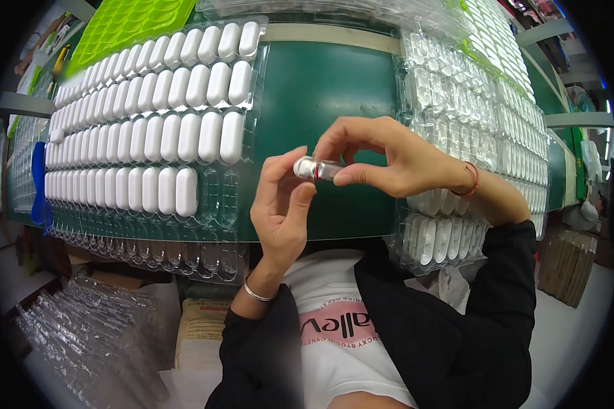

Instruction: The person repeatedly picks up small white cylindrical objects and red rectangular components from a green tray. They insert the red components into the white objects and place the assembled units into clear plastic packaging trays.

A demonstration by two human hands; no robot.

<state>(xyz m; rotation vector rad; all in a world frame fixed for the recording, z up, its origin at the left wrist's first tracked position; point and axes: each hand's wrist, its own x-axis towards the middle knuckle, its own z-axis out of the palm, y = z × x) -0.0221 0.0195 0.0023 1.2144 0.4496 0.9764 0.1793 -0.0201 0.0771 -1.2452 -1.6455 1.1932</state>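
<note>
Between my hands, above the green tabletop, is a small white rounded piece (305, 167) with a clear, red-edged part (328, 170) at its right side; I cannot make out exactly what it is. My left hand (281, 211) has its fingers curled around the white end, with the thumb just below. From the right, my right hand (395, 158) pinches the clear part between thumb and fingers. To the left, rows of white oblong cases (211, 136) lie in a clear plastic tray (218, 198), whose front right pockets hold none.
Clear trays of white pieces (443, 238) stand at the right of the green tabletop (327, 75). A bright green moulded tray (126, 31) lies at the back left. Stacked clear trays (92, 341) sit low at the left, and a blue object (41, 187) hangs at the table's left edge.
</note>
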